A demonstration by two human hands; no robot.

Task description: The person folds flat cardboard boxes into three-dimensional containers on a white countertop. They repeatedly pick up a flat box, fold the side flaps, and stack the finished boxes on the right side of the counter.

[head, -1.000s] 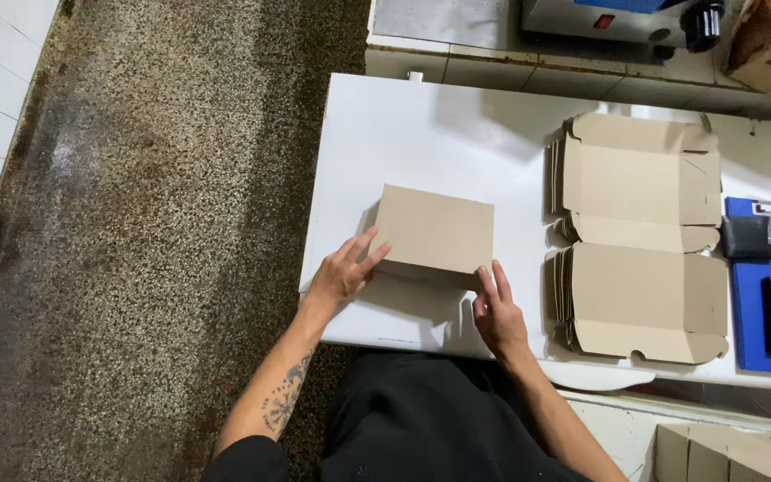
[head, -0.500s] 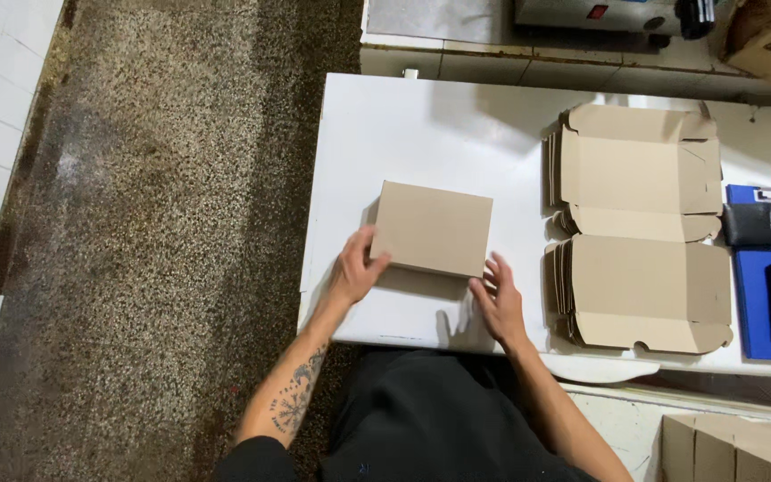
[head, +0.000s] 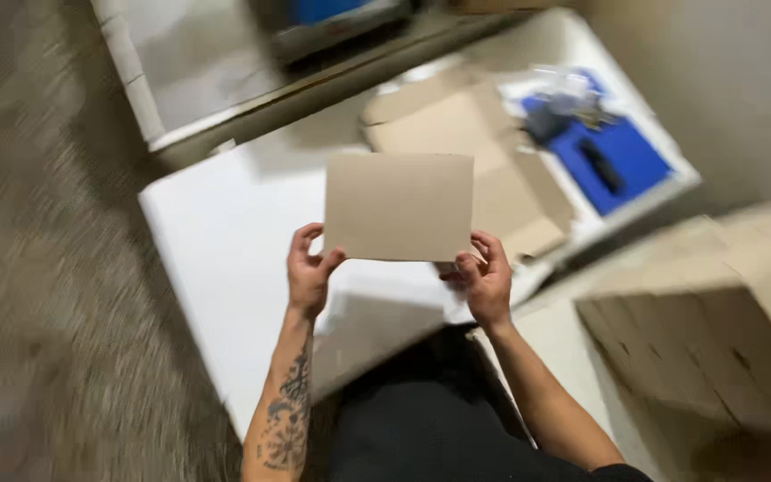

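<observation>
So you've got the folded cardboard box [head: 400, 206] up in the air over the white table [head: 216, 241], held between both hands. Your left hand [head: 309, 270] is clamped on the bottom left corner, thumb on the face toward you and fingers curled behind, so the box sits at about 1 o'clock from that hand. Your right hand [head: 484, 277] pinches the bottom right corner, and the box is at roughly 11 o'clock from it. The box looks flat-on to you and pretty much level.

Past it, at 1 o'clock, there's a stack of flat cardboard blanks [head: 484, 170] on the table, then a blue mat [head: 622, 152] with a dark remote-like thing on it. A big cardboard carton [head: 716, 330] sits at 4 o'clock. It's all kinda blurry.
</observation>
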